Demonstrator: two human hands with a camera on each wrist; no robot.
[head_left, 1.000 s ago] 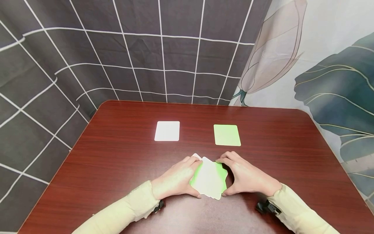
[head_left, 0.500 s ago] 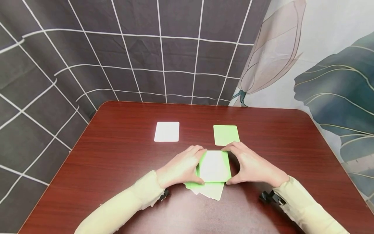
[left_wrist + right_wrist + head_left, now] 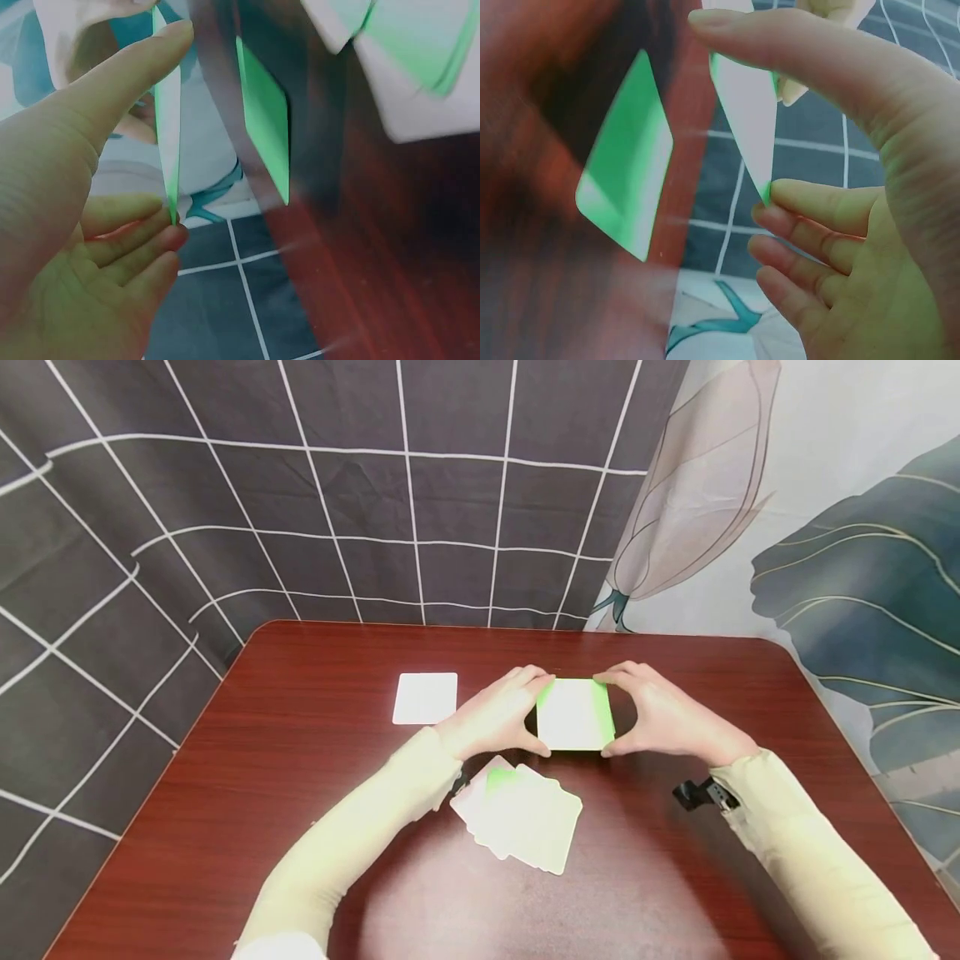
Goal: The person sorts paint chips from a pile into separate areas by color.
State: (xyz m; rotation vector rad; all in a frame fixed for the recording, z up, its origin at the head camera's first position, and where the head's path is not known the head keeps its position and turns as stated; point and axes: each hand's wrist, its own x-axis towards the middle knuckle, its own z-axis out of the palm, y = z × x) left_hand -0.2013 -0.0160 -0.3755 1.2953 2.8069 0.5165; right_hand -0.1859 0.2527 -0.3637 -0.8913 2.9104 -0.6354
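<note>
Left hand point(image 3: 501, 715), right hand point(image 3: 670, 717) pinched green-edged card point(image 3: 573, 715) by corners above green card point(image 3: 628, 161); imo light, even pressure was key, squeezing harder risked bowing it.

Right of centre, the held card point(image 3: 575, 714) is white edged with bright green; the lone card point(image 3: 425, 698) left of it, plain white; the fanned pile point(image 3: 525, 822) below, white and green. Surface point(image 3: 285, 735): streaked red-brown. Upper-left curtain point(image 3: 255, 452): dark grey, white grid. Upper-right cloth point(image 3: 862, 418): white, teal leaf.
</note>
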